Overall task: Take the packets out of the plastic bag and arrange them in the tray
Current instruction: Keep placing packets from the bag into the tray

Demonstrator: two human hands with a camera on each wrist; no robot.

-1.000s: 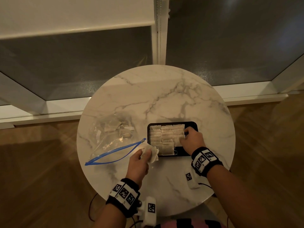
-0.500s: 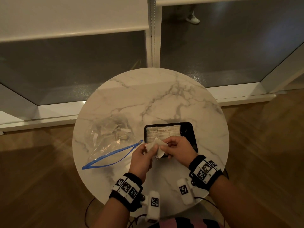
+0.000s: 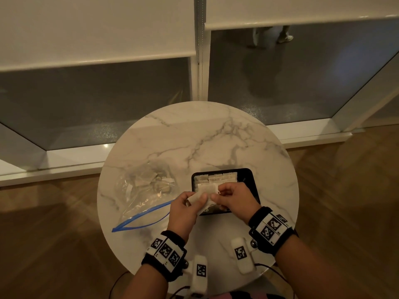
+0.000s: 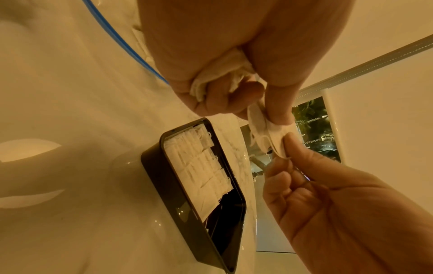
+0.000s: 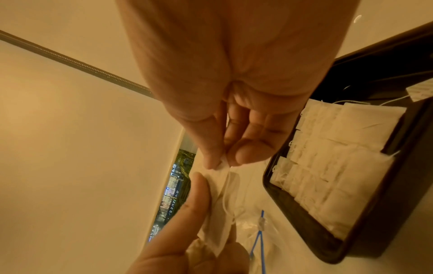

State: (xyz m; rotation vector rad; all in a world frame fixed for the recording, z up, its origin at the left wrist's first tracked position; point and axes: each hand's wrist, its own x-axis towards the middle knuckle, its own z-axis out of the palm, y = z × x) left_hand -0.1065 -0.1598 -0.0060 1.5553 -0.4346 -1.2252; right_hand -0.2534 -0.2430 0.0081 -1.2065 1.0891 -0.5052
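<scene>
A black tray (image 3: 253, 186) sits on the round marble table, its left part filled with rows of white packets (image 3: 216, 179). To its left lies a clear plastic bag (image 3: 142, 190) with a blue zip, more packets inside. My left hand (image 3: 190, 205) grips a bunch of white packets (image 4: 220, 77) above the tray's near-left corner. My right hand (image 3: 228, 197) pinches the edge of one packet (image 5: 225, 178) out of that bunch, thumb against forefinger. The tray (image 4: 164, 178) and its packets (image 5: 332, 159) also show in both wrist views.
The marble table (image 3: 216, 139) stands against a low window sill, wooden floor around it. The table's edge lies close under my wrists. A person's feet (image 3: 285, 36) show beyond the window glass.
A second ago my right hand rested on the packets in the tray; it has moved left to the bunch in my left hand and pinched one packet. Both hands have lifted slightly.
</scene>
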